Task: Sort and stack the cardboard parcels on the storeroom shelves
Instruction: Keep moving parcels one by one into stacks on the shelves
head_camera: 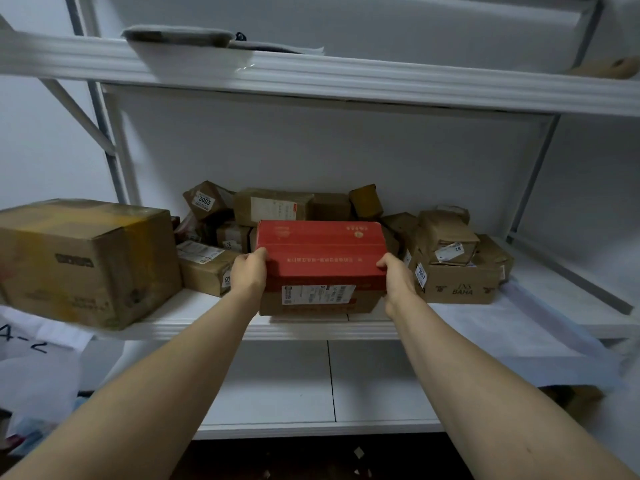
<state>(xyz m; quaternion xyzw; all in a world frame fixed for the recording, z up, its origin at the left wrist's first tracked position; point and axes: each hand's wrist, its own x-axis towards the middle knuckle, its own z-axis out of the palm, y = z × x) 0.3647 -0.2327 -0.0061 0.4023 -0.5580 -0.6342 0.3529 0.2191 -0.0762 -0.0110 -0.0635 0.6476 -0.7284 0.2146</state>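
A red-topped cardboard parcel (322, 251) with a white label on its front sits at the front of the middle shelf (311, 329). My left hand (247, 271) grips its left side, thumb on the top edge. My right hand (398, 277) grips its right side the same way. Behind it lies a heap of several small brown parcels (273, 206), one marked 3003 (204, 201). To the right stands a brown BAHA box (460, 285) with smaller parcels (446, 237) on top.
A large brown carton (86, 261) fills the shelf's left end and overhangs the front edge. The upper shelf (346, 81) holds a grey flat item (180, 34). The lower shelf (277, 386) is white. White sheets, one marked 4-2 (24, 342), hang at the left.
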